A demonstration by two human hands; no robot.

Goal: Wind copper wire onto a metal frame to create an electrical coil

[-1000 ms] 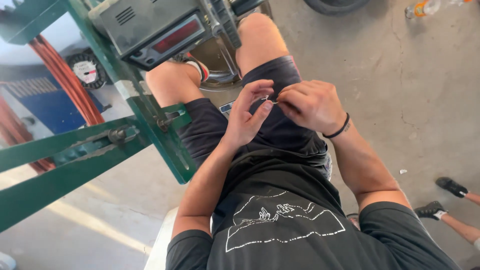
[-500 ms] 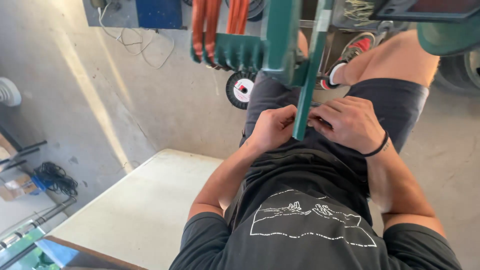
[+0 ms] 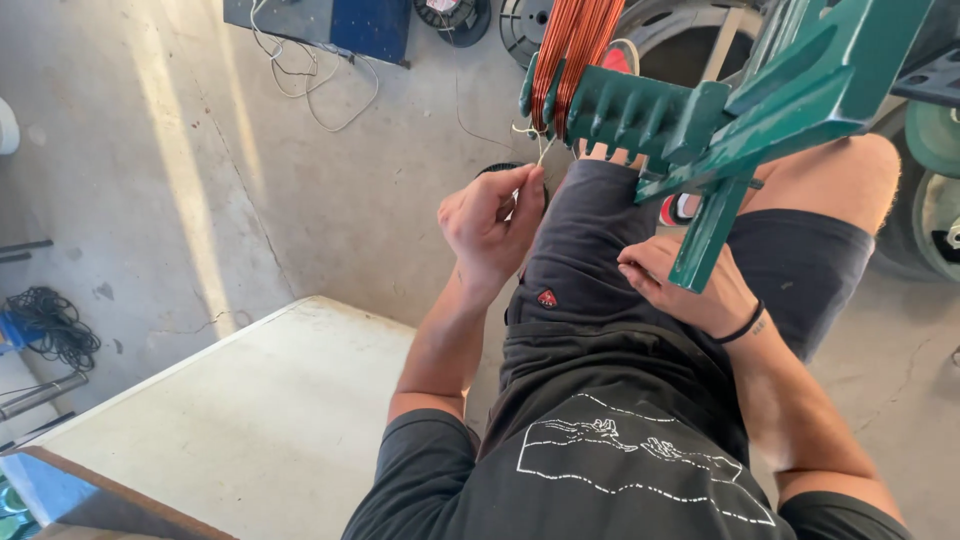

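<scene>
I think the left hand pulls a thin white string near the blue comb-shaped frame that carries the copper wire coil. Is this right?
Not quite: in the head view the comb-shaped frame is green, not blue. The left hand does pinch a thin white string beside it, below the copper wire coil.

A small red triangular label (image 3: pixel 546 298) sits on the dark shorts, below the green toothed metal frame (image 3: pixel 640 110). No packages, signs or screens show anywhere around that frame.
</scene>
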